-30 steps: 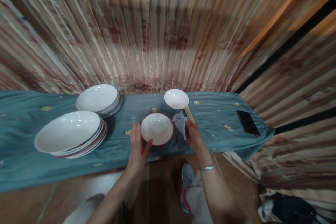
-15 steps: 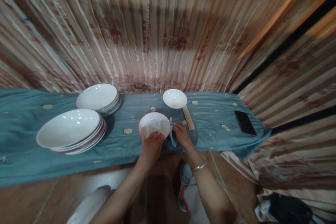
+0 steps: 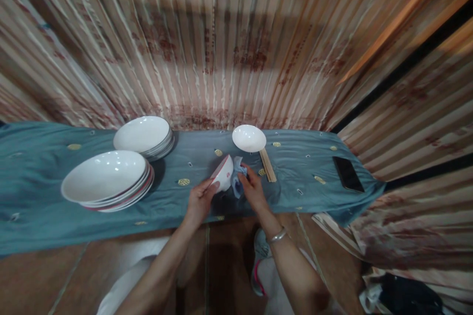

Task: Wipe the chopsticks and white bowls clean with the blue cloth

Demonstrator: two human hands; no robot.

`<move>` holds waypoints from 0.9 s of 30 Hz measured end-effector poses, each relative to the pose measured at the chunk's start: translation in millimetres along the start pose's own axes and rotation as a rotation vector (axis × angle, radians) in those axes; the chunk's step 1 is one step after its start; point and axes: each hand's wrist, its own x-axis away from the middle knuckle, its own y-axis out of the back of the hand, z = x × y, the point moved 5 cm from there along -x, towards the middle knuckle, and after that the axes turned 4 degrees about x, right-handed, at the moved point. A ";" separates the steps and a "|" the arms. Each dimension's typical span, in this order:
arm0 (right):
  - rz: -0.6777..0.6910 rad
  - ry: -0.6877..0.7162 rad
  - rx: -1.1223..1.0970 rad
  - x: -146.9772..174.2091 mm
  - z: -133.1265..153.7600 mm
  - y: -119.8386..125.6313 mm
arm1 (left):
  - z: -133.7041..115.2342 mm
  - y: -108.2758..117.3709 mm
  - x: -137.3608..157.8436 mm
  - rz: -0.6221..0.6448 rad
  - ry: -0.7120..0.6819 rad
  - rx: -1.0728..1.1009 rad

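My left hand [image 3: 200, 200] is closed on the rim of a white bowl [image 3: 223, 175] with a red edge. The bowl is tipped on its side, its outer wall with a small red mark facing right. My right hand [image 3: 253, 188] grips a crumpled light-blue cloth [image 3: 237, 180] close against the bowl's outside. Beyond both hands stands a second white bowl [image 3: 249, 138], upright. A bundle of wooden chopsticks [image 3: 268, 166] lies just right of the cloth.
Two stacks of plates, a front stack [image 3: 105, 177] and a back stack [image 3: 142, 135], stand on the left of the teal tablecloth [image 3: 192, 150]. A black phone [image 3: 348, 174] lies near the right end. A pleated curtain [image 3: 236, 49] hangs behind.
The red-rimmed bowl has gone from upright to tipped on its side in my left hand. My right hand has brought the cloth up to the bowl's outer wall.
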 end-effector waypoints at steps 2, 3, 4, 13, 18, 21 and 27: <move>-0.031 -0.001 -0.011 -0.8 3.4 2.9 | -2.9 -0.6 3.2 -0.003 0.043 0.071; -0.042 -0.002 -0.019 -1.5 5.1 4.6 | -4.5 -0.7 4.8 -0.005 0.049 0.088; -0.049 -0.001 -0.024 -2.3 6.8 6.1 | -4.7 -0.6 6.1 -0.011 0.072 0.134; -0.024 0.353 0.212 12.7 55.6 -4.8 | 1.4 -1.9 7.3 0.011 0.204 0.323; 0.205 0.675 0.508 41.0 79.5 -43.4 | -0.7 -4.8 8.5 0.045 0.159 0.353; 0.265 0.787 0.639 49.5 80.8 -60.4 | -0.9 -1.0 7.8 0.010 0.131 0.388; 0.219 0.745 0.790 38.1 74.4 -67.6 | 1.8 2.3 4.2 -0.013 0.170 0.364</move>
